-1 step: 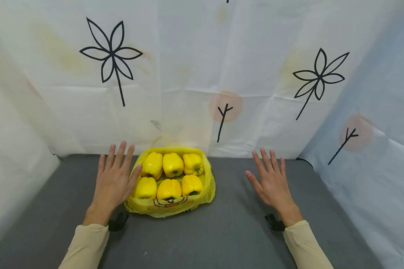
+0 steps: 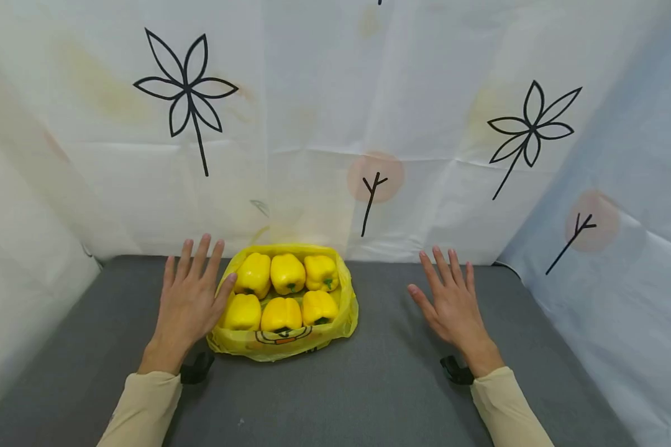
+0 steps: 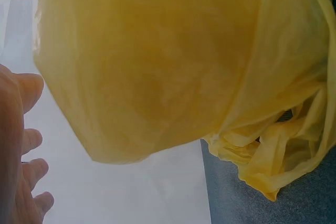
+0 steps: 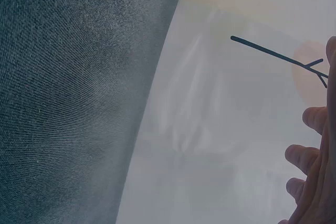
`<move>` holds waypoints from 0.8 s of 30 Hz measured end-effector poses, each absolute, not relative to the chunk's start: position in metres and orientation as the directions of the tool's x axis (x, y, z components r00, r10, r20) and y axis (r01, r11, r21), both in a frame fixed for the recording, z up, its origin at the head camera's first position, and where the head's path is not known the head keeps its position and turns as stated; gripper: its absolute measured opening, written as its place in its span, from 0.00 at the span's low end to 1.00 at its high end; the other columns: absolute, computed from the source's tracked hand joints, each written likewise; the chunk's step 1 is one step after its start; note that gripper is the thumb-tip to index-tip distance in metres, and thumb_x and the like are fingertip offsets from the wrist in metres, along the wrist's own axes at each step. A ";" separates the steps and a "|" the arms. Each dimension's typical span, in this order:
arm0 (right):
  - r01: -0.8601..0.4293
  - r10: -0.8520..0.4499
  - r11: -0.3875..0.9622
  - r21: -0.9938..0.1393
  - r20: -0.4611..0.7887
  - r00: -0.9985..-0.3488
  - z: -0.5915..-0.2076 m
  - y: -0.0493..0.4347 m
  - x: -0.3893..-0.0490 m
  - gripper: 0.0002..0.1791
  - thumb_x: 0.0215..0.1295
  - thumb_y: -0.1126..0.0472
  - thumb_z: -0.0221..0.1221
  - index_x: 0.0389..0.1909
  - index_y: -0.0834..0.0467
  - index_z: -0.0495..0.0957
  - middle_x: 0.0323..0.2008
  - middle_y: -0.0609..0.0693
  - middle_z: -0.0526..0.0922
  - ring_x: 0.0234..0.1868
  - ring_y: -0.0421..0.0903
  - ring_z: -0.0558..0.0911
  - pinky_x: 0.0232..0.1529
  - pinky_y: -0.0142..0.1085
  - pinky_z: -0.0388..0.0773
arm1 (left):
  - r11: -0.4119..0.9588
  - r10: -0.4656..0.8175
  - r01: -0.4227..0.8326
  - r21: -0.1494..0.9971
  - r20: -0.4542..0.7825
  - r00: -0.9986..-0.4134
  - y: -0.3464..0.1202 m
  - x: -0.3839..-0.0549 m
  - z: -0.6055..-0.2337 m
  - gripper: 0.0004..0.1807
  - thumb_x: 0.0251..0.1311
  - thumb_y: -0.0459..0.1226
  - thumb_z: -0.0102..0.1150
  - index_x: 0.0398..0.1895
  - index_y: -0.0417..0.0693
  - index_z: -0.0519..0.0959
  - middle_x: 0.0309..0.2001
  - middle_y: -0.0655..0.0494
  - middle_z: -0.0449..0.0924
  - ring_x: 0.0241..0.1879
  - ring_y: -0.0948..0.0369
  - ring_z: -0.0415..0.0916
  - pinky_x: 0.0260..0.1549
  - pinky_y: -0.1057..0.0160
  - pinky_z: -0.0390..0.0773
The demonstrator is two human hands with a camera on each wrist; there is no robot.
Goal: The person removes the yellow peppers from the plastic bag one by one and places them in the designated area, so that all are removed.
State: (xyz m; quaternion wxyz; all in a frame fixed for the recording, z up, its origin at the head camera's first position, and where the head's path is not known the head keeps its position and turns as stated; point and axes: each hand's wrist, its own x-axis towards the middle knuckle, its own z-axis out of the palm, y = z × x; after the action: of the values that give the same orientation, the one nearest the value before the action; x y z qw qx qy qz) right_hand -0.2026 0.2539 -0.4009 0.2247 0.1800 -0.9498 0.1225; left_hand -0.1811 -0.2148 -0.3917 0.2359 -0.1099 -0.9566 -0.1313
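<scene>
Yellow bell peppers (image 2: pixel 280 315), several of them, sit in two rows inside a yellow plastic bag (image 2: pixel 343 323) whose rim is spread wide. My left hand (image 2: pixel 189 304) is at the bag's left side, palm down with straight, spread fingers, and its thumb overlaps the bag's edge in the head view. Up close in the left wrist view, the bag's side (image 3: pixel 152 66) fills most of the picture, with crumpled plastic at lower right. Well to the right of the bag, my right hand (image 2: pixel 454 304) is stretched out above the table, fingers apart, holding nothing.
The grey cloth-covered table (image 2: pixel 369 397) ends at a white hanging sheet (image 2: pixel 313 112) printed with black leaf and twig drawings. More sheet (image 2: pixel 648 298) closes off the right side, and another stands at the left. Dark wrist devices (image 2: pixel 197 369) are strapped on both wrists.
</scene>
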 end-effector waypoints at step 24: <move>-0.386 -0.282 0.910 -0.150 0.457 -0.843 -0.397 0.254 -0.202 0.40 0.77 0.38 0.48 0.81 0.55 0.53 0.80 0.61 0.49 0.80 0.61 0.39 0.73 0.65 0.31 | 0.944 0.132 0.254 0.211 0.463 -0.877 -0.216 -0.182 -0.391 0.38 0.79 0.51 0.45 0.82 0.45 0.47 0.81 0.41 0.40 0.80 0.44 0.30 0.72 0.36 0.34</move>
State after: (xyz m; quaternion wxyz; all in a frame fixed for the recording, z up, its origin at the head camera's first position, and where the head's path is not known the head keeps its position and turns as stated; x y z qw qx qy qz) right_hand -0.2021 0.2544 -0.3972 0.2182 0.1754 -0.9526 0.1187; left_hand -0.1815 -0.2158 -0.3914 0.2270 -0.1007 -0.9593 -0.1340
